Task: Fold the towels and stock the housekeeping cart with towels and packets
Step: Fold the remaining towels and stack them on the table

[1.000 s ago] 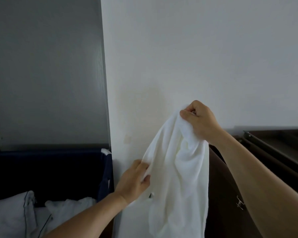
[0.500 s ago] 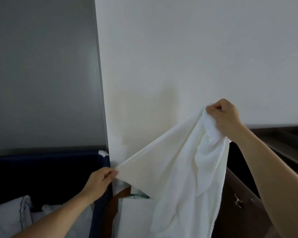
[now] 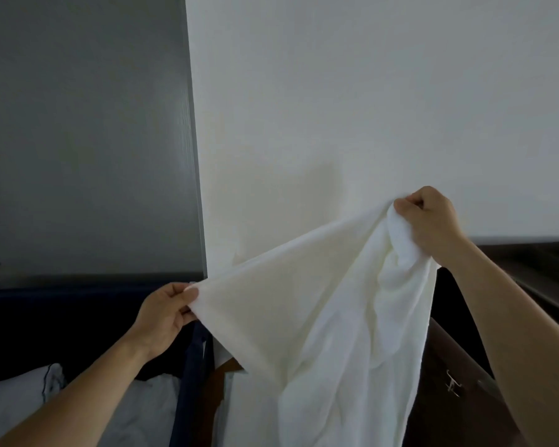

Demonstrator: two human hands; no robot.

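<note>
White wall (image 3: 352,91) behind, grey panel (image 3: 78,124) to its left. Item one: white towel (image 3: 304,301), which I see held in the air before the wall, top edge stretched slantwise, the rest hanging loose. Left hand (image 3: 162,317): fingers pinching the towel's lower corner. Right hand (image 3: 433,221): fingers curled round the bunched upper corner. Below left: what may be a navy laundry bin (image 3: 188,382), pale linen (image 3: 20,398) inside. Below right: dark wooden furniture (image 3: 465,382).
</note>
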